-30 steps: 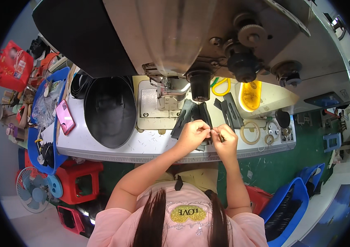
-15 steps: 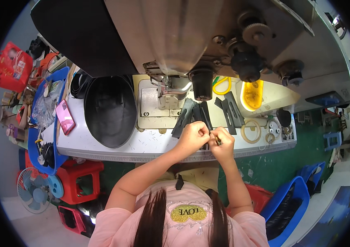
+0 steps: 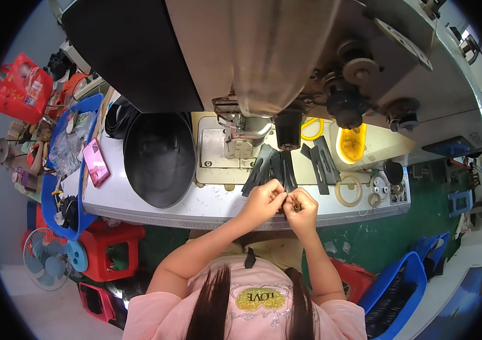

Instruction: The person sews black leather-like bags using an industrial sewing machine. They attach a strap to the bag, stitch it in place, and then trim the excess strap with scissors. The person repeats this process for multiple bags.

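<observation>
While both hands are meeting at the near edge of the worktop point(image 3: 156, 212), the left hand point(image 3: 262, 199) and the right hand point(image 3: 302, 205) are pinching a small dark piece point(image 3: 287, 195) between their fingertips, so the piece is sitting right inside the two grips, each clamped on it. Just beyond the knuckles, black strips point(image 3: 269, 170) are lying fanned out under the sewing machine point(image 3: 241, 136). A black oval bowl point(image 3: 159, 158) is resting well to the left.
</observation>
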Tool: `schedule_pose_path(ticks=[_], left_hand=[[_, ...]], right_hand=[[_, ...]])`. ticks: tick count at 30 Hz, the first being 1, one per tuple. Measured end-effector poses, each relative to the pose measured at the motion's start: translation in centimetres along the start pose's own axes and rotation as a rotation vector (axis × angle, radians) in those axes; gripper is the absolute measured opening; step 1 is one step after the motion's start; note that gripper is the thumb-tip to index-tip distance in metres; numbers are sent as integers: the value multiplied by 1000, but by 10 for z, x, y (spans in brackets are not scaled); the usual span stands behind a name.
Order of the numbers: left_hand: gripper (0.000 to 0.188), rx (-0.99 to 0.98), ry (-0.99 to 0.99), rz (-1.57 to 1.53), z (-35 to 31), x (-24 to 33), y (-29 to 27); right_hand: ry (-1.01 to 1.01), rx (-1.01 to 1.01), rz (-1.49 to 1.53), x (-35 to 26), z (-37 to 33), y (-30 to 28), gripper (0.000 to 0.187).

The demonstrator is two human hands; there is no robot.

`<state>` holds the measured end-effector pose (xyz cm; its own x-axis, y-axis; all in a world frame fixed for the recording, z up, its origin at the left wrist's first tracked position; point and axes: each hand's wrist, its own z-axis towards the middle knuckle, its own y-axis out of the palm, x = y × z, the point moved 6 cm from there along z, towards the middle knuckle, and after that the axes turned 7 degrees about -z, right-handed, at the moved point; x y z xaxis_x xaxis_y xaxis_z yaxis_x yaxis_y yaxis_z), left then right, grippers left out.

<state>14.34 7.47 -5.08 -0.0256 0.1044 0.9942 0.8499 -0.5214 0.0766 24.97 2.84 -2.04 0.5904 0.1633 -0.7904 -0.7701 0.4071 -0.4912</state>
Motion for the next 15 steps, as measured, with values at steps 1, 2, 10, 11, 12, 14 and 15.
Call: schedule_pose_path(ticks=[1,2,10,11,12,14,15], left_hand=[[10,9,26,10,-1,3,-1],[10,18,52,20,-3,6,-1],[9,232,106,106,8,-1,-76],[9,202,52,79,9,3,-76],[10,172,-3,51,10,4,-74],[10,169,-41,-3,14,1,-67],[11,168,-63,-30,14,-2,-64]], right_hand=[[12,-3,22,3,-1,1,8],[24,-7,43,6,-3,1,8],[272,-23,221,11,19,-39,4],[303,-21,191,22,20,-33,4],[335,-18,160,35,20,-27,4],[420,2,157,54,21,-9,7],[497,-10,160,60,21,-2,8]])
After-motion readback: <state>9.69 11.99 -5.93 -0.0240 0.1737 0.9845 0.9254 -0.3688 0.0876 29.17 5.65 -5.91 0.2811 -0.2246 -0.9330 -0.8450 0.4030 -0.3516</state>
